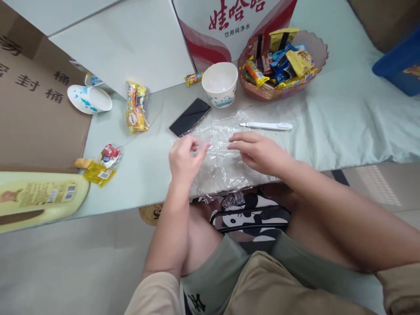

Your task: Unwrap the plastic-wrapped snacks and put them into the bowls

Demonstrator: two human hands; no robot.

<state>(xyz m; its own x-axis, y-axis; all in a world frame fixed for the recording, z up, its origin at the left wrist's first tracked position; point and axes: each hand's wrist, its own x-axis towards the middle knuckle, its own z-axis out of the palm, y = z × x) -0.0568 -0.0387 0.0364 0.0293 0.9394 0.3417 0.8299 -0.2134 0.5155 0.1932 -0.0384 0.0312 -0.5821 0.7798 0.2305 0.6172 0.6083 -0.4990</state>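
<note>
A crumpled sheet of clear plastic film [226,159] lies on the cloth in front of me and hangs a little over its front edge. Over its left side is my left hand [184,159], fingers curled and thumb held apart from them, with nothing visible in it. My right hand [257,153] reaches in from the other side, fingers stretched out and holding nothing. Whether the fingertips touch the film, I cannot tell. Just beyond the right hand lies a white craft knife [267,126]. Past the left hand is a dark phone [190,117], partly beside the film.
Behind the film stand a paper cup [219,83] and a pink bowl [262,92] of wrapped snacks. Snack packs [136,107], another cup [88,99], wrappers [100,173] and a yellow bottle [42,197] lie left. Boxes stand behind; a panda-print bag [252,214] sits between my legs.
</note>
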